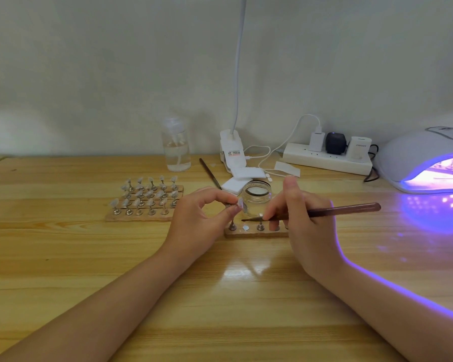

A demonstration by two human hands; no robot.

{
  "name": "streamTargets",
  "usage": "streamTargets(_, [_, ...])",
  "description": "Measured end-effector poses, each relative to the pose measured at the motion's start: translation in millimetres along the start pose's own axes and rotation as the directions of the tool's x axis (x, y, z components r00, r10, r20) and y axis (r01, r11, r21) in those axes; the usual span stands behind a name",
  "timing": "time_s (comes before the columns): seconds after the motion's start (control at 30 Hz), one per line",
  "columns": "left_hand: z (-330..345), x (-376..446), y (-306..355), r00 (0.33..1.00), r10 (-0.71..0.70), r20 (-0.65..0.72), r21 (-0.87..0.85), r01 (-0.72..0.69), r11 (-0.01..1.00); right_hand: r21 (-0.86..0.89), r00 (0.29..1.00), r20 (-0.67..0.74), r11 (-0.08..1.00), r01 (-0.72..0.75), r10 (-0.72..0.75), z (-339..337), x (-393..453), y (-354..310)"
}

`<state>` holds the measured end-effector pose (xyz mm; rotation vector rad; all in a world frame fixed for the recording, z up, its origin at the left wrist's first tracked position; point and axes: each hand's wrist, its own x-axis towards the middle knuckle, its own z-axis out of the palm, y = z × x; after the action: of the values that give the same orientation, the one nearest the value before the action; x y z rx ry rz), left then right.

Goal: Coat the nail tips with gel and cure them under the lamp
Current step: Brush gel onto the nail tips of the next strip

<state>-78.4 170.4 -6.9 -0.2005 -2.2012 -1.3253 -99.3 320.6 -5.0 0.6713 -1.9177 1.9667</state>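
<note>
Left hand [199, 218] pinching a nail tip [239, 203] on its stand; right hand [301, 218] gripping a brush [324, 211], bristles near the tip. Lamp [424, 160] at worktop's right edge, cut off; contents blurred.

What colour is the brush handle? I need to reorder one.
Reddish-brown brush handle, seen in the head view.

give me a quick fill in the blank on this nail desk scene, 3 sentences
1. The right hand holds a ____ by its brown handle.
2. The left hand pinches a nail tip on its stand, lifted off the ____ wooden base.
3. The curing lamp at the right glows ____.

Missing words: brush; near; purple
</note>
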Motion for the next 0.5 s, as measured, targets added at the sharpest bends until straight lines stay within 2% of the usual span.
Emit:
streamTargets(0.17, [-0.2,0.5,0.7,1.000,0.000,-0.001,-0.002,0.000,1.000,0.037,0.994,-0.059,0.994,0.098,-0.096,-0.2,2.8,0.5])
streamTargets(0.5, [0.7,0.6,-0.2,1.000,0.012,-0.015,0.002,-0.012,1.000,-0.020,0.998,-0.011,0.997,0.068,-0.069,3.1,2.5,-0.6])
